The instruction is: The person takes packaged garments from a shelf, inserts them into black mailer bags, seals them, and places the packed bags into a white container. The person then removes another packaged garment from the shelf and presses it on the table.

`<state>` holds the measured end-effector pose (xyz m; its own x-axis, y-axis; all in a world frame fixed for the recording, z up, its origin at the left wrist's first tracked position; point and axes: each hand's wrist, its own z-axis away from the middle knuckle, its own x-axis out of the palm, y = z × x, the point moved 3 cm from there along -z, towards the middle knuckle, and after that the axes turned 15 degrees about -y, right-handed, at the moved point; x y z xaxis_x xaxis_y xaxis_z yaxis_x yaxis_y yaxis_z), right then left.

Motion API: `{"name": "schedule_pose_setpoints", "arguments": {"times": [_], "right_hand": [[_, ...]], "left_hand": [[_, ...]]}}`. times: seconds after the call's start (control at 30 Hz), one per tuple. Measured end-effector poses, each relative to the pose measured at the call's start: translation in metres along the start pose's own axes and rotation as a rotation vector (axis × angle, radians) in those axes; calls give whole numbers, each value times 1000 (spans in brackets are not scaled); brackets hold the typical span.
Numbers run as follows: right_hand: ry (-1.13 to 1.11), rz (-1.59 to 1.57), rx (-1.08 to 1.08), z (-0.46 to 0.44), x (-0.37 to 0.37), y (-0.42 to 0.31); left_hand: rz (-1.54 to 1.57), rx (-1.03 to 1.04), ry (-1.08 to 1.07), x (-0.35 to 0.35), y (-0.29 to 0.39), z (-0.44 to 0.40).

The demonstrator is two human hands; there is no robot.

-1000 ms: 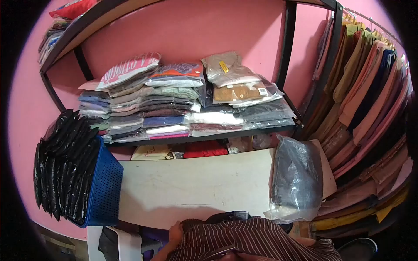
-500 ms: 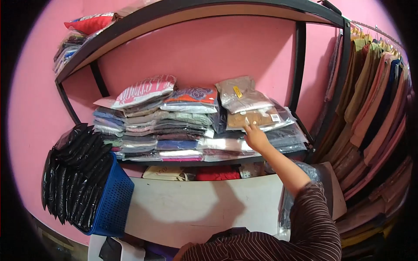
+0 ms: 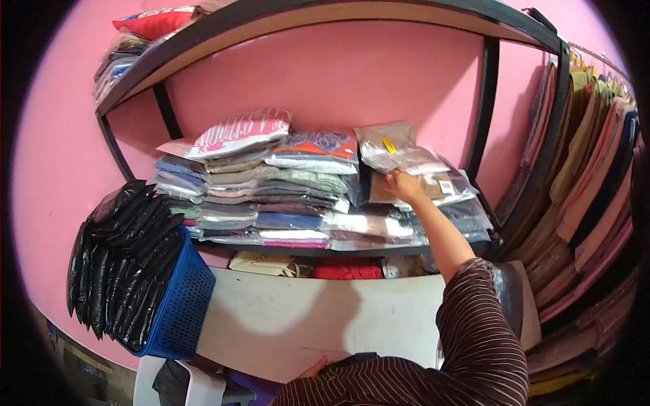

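My right hand (image 3: 404, 187) reaches onto the shelf, its fingers closed at the lower edge of a beige garment in a clear plastic bag (image 3: 386, 145) with a yellow tag. Under that lies a brown bagged garment (image 3: 433, 187) with a white label, partly covered by my hand. To the left are stacked bagged clothes, topped by an orange printed garment (image 3: 315, 144) and a pink-and-white one (image 3: 244, 132). Only a sliver of my left hand (image 3: 315, 367) shows low down by my body, above the white table (image 3: 271, 318); its fingers are mostly hidden.
A blue basket (image 3: 179, 298) full of black plastic packages (image 3: 115, 271) stands at the table's left. Clothes on hangers (image 3: 582, 176) line the right side. The upper shelf (image 3: 325, 20) runs overhead, and its black upright (image 3: 484, 108) stands right of my hand.
My right hand has moved up from the brown garment to the edge of the beige one above it. The view has shifted slightly, and part of my left hand now shows.
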<state>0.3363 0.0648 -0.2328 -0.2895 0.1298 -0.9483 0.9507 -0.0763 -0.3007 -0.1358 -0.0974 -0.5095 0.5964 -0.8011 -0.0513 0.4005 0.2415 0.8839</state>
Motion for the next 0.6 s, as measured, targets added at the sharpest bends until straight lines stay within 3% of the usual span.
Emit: {"name": "schedule_pose_setpoints", "arguments": {"times": [0.2,0.33,0.4,0.5,0.6], "right_hand": [[124,60,-37,143,44,-25],[-112,-67,-92,254,74,-83],[-236,-125,-239,293,101,-103],[-483,-519,-472,329,163,-100],[-583,-765,-279,364,214,-61]], "left_hand": [[192,-65,-174,42,23,-13],[334,-148,-265,71,21,-3],[416,-197,-300,86,11,9],[547,-282,-342,107,-10,27],[641,-348,-379,119,-38,31]]}}
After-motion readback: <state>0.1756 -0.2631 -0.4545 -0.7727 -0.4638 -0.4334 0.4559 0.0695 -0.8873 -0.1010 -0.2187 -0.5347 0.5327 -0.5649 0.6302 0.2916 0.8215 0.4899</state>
